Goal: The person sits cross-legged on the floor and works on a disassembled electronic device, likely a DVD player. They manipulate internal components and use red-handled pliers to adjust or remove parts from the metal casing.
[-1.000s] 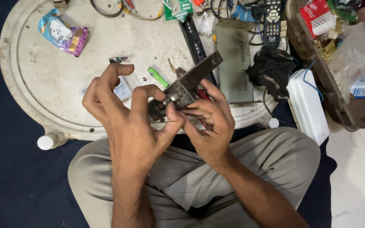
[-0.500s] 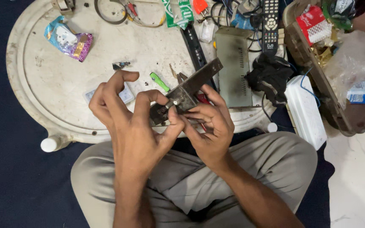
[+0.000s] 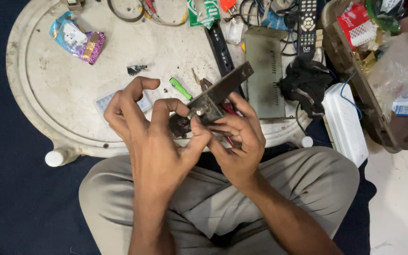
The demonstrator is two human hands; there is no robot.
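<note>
Lock body (image 3: 211,101), a dark metal block with a long flat faceplate, sits up in both hands over the near edge of the round table (image 3: 38,108), tilted so the plate runs up and to the right. Left hand (image 3: 159,137) pinches it from the left, thumb and forefinger closed on a small pale stud at the block's face, the other fingers arched and spread above. Right hand (image 3: 237,139) cradles it from below and the right, fingers wrapped around the block, thumb pressing in beside the left thumb, so the two hands meet on the piece. Just behind it lie a green lighter (image 3: 180,88) and a small clear plastic box (image 3: 105,100), partly hidden by the left fingers. Further back, a grey metal plate (image 3: 265,75) with a black strip (image 3: 219,45) beside it, a black cloth (image 3: 305,85) and a remote (image 3: 307,21). At the far left corner, a crinkled foil wrapper (image 3: 76,41). Off the table to the right, a white box (image 3: 343,120) and a brown tray (image 3: 350,66) full of clutter. Crossed legs in grey trousers (image 3: 213,208) fill the foreground
</note>
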